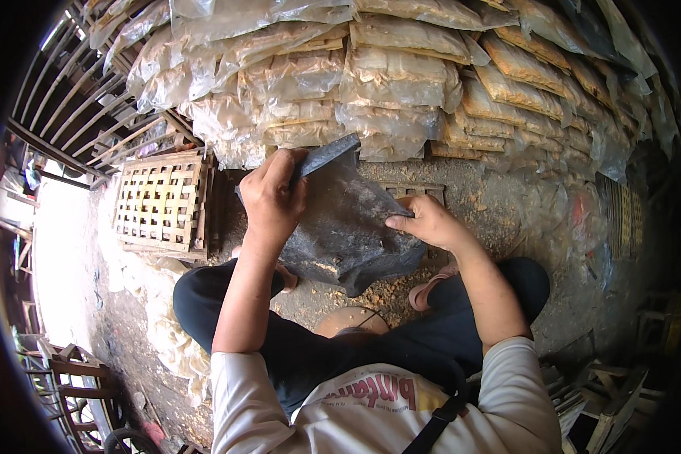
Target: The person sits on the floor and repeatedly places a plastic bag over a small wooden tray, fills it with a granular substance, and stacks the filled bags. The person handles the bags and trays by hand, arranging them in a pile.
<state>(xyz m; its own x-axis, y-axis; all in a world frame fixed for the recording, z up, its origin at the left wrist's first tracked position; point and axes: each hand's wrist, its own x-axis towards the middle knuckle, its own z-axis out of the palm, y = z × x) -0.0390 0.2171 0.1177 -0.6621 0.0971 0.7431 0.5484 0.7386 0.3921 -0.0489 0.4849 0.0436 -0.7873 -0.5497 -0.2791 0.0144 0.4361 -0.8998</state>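
A dark, dirty plastic sheet (352, 221) hangs between my hands above the floor, its surface wrinkled and dusted with crumbs. My left hand (275, 190) is closed around its upper left part, where a folded edge sticks out beyond the fist. On the other side, my right hand (423, 220) pinches the sheet's right edge between thumb and fingers. Partly hidden behind the sheet, a woven bamboo tray (436, 192) lies on the floor.
Plastic-wrapped slabs (400, 68) are stacked in rows ahead. Woven bamboo trays (156, 201) are piled at the left, near a slatted frame (68, 91). Crumpled plastic (176, 329) lies below them. Orange crumbs (383, 295) litter the floor around my feet. Wooden frames (607, 391) stand at lower right.
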